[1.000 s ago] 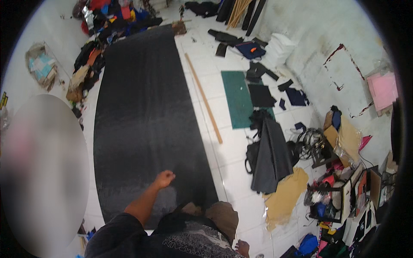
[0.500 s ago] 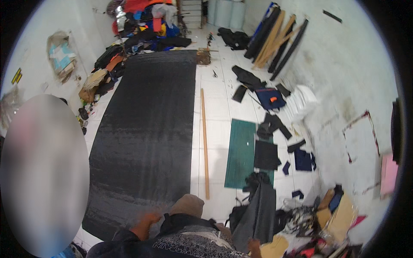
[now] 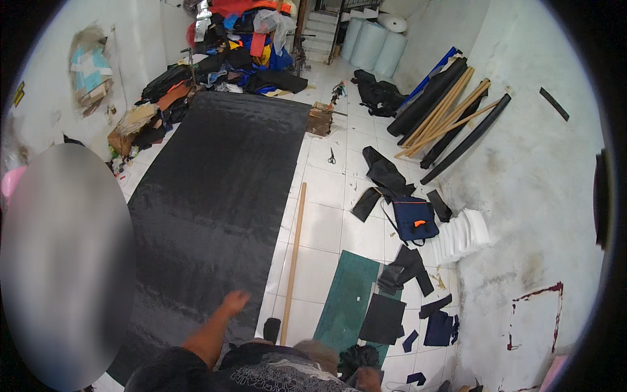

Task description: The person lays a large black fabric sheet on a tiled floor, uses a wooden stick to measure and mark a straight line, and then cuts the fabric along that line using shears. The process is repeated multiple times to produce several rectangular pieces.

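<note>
A long sheet of black material lies flat across the floor on the left, reaching from near my body toward the far pile. My left hand is over its near right part; the fingers are too small and blurred to read, and whether it touches the sheet I cannot tell. My right hand is low at the picture's lower edge, beside a crumpled black bundle; its fingers are hidden. Right of the sheet lies a long wooden-coloured stick. A small dark rounded thing is by its near end.
A green cutting mat lies right of the stick, with a black fabric piece overlapping it. Farther off are scissors, a navy bag and white stacked sheets. Rolls lean on the right wall. A fabric heap stands far back.
The view has shifted, and floor things sit lower in it. My left hand reaches farther out over the sheet. The dark grey cloth by my right hand has gone out of sight.
</note>
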The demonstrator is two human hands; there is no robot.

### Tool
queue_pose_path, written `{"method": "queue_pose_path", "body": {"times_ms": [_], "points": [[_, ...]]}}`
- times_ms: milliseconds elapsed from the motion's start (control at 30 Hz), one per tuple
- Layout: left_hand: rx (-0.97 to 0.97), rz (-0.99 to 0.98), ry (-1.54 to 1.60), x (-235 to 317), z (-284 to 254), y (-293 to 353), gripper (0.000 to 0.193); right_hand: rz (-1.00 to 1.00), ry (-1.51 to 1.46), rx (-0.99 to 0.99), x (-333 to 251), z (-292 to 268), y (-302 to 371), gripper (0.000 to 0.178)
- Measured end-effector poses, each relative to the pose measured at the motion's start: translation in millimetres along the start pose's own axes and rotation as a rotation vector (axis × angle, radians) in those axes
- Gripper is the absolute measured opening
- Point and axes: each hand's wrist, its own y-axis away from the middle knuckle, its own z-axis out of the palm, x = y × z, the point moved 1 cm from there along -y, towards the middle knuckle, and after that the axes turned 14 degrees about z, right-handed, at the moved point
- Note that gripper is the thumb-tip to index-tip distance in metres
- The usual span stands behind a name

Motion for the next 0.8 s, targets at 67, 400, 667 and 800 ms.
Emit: {"method": "queue_pose_path", "body": {"times_ms": [67,400,667,800], "points": [[0.127,0.201,0.251,123.1,-42.6,-85.5,0.039,0.001,-0.045,-0.08,-41.6,-0.2,-26.8,0.039],[0.173,0.027,0.009,140.1,-51.1,-332.7,0.046,0.141,-0.055,-0.152,-162.2,-134.8,-252.2,0.037],[-0.046,-0.426,0.142,25.2,73.5,-283.7,0.043,-0.246,0.098,0.662,-383.9,-442.4,-543.9,0.038],[-0.329,-0.888,0.272,54.7,85.4,-287.4,0.038,-0.399,0.059,0.336,-660.3,-487.9,-536.8,0.032]]}}
